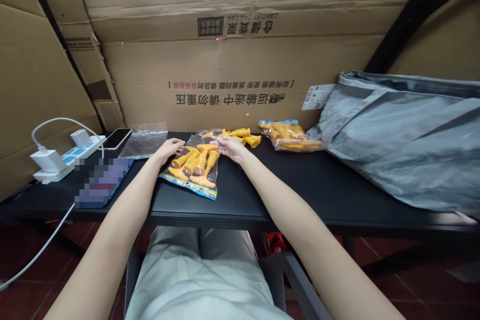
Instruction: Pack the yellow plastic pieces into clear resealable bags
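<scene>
A clear plastic bag (pixel 214 191) with a colourful printed strip along its near edge lies on the black table. Several yellow-orange T-handled plastic pieces (pixel 200 162) are inside it. My left hand (pixel 170 149) is closed on the bag's far left edge. At the far right edge, my right hand (pixel 230 148) pinches the bag, its fingertips close to the pieces. Just behind that hand lie several loose yellow-orange pieces (pixel 243 135); my fingers partly hide them.
A filled bag of similar pieces (pixel 288 136) lies at the back right, beside a large grey fabric bag (pixel 405 140). Leftward are a flat clear bag (pixel 144 141), a white phone (pixel 117 139), a blurred-out device (pixel 105 183) and a power strip (pixel 69 160). Cardboard (pixel 240 60) walls the back.
</scene>
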